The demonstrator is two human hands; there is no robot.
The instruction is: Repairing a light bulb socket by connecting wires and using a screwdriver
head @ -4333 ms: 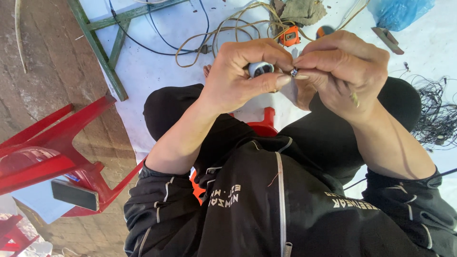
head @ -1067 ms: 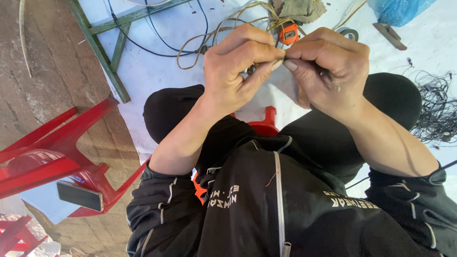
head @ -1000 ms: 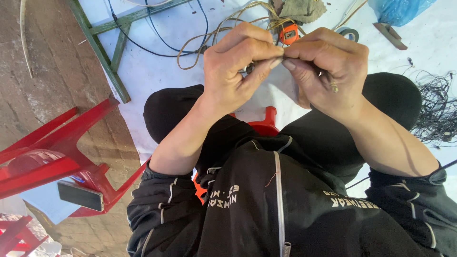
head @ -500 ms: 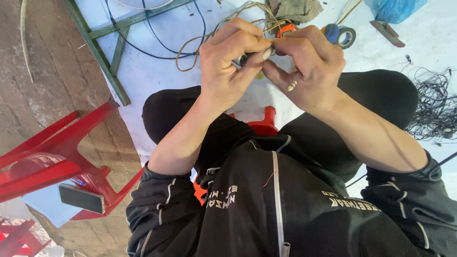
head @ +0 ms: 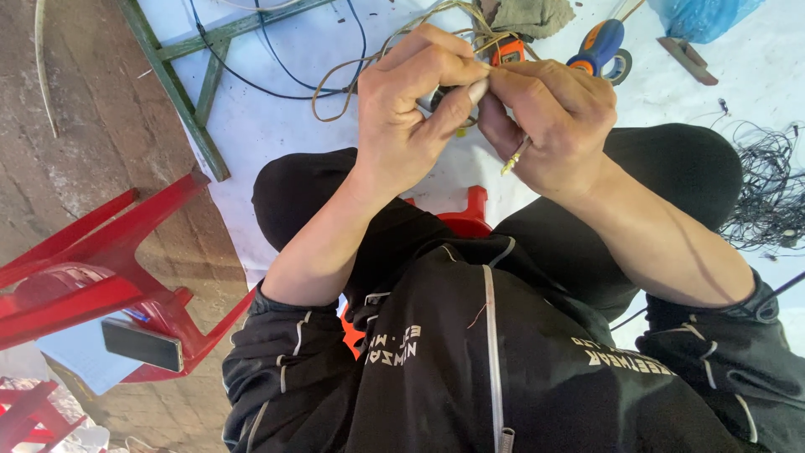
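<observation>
Here I see a small grey part (head: 432,99) squeezed between both hands, up over the knees. My left hand (head: 411,113) curls shut around it. My right hand (head: 553,117) pinches its end (a thin yellow wire (head: 514,157) sticks out below). A blue bag (head: 700,15) lies far off; I cannot see inside.

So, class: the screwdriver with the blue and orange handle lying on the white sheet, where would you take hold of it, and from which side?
Grip the screwdriver round its thick blue and orange handle, probably the easiest part to hold. Come from above: it lies flat on the white sheet, its top side open. A roll of tape touches its lower right, and the right hand sits close below, so those sides look crowded.
</observation>
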